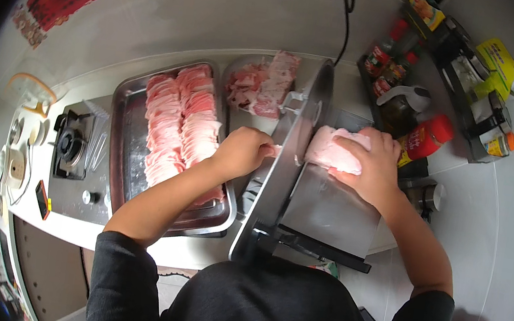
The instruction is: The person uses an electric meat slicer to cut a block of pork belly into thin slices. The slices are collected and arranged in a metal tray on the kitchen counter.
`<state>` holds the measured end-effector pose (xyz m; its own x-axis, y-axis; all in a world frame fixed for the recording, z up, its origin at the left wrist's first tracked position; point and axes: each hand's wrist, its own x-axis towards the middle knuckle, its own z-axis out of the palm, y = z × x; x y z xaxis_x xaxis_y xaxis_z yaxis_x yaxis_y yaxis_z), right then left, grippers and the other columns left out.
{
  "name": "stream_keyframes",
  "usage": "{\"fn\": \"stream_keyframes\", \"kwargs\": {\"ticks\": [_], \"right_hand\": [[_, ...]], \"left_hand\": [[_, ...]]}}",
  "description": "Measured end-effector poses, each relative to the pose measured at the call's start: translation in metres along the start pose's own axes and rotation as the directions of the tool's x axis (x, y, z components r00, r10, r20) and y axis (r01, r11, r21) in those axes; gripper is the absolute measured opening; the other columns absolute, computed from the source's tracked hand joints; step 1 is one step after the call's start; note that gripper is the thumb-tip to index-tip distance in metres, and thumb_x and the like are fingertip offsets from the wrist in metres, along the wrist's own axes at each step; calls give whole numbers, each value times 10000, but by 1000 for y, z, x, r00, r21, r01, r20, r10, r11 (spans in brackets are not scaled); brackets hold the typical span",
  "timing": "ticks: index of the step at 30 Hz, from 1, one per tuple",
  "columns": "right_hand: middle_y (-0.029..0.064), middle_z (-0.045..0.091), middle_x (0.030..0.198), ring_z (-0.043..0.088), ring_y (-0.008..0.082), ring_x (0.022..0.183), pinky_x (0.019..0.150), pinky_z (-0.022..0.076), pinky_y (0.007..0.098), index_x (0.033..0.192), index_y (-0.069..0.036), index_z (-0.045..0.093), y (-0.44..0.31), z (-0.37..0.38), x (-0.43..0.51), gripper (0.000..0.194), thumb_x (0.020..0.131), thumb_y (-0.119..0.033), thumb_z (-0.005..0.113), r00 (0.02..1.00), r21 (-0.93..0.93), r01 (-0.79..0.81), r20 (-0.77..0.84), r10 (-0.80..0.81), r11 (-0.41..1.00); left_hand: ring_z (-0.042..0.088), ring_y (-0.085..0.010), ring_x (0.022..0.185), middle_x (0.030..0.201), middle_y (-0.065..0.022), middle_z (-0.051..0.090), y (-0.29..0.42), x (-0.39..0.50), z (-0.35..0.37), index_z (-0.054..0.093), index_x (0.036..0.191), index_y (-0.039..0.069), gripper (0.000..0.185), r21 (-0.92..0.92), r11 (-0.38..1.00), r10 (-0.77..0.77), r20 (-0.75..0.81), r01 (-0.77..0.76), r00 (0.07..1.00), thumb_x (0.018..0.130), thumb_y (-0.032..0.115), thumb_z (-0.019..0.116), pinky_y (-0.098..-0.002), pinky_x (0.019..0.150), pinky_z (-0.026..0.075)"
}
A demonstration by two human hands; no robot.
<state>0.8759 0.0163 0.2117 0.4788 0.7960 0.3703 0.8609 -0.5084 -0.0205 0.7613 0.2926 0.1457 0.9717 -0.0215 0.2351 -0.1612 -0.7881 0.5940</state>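
Observation:
A metal meat slicer (pixel 266 200) with an upright guide plate and a round blade stands in front of me. My right hand (pixel 376 164) grips a pale pink block of meat (pixel 332 146) on the slicer's flat carriage (pixel 333 209), with the block against the plate. On the plate's other side, my left hand (pixel 243 151) pinches a small meat slice (pixel 277 151); its fingertips are partly hidden. Left of the slicer, a steel tray (pixel 125 143) carries two long rows of overlapping meat slices (pixel 164 124). My left forearm crosses over the tray's near part.
Behind the tray, meat pieces (pixel 252 84) lie on a plate. Sauce bottles (pixel 385 55), a red-capped container (pixel 428 134) and jars crowd a rack at the right. A gas burner (pixel 71 143) and a phone-like device (pixel 42 199) are at the left. A black cord (pixel 346 26) hangs behind the slicer.

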Motion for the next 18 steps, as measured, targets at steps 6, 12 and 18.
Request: {"fn": "stream_keyframes", "kwargs": {"ticks": [6, 12, 18], "right_hand": [[82, 549, 1204, 501, 321, 1104, 923, 352, 476, 1195, -296, 709, 8, 0, -4, 581, 644, -400, 862, 1000, -46, 12, -25, -13, 999], [112, 532, 1209, 496, 329, 1110, 943, 351, 465, 1208, -241, 705, -27, -20, -26, 646, 601, -388, 871, 991, 62, 99, 81, -104, 993], [82, 521, 1178, 479, 298, 1082, 931, 325, 450, 1181, -276, 720, -59, -40, -46, 619, 595, -418, 859, 968, 164, 158, 170, -186, 974]], "left_hand": [[668, -359, 722, 808, -196, 686, 20, -36, -58, 738, 908, 11, 169, 42, 971, -229, -121, 235, 966, 863, 170, 707, -411, 666, 513], [688, -276, 669, 766, -194, 700, 45, -146, -70, 761, 908, -6, 127, -208, 799, -585, -47, 564, 810, 836, 98, 751, -360, 646, 520], [680, -319, 635, 721, -167, 700, 35, -164, -16, 731, 832, 7, 222, -19, 772, -619, -250, 635, 745, 834, 225, 770, -394, 617, 524]]}}
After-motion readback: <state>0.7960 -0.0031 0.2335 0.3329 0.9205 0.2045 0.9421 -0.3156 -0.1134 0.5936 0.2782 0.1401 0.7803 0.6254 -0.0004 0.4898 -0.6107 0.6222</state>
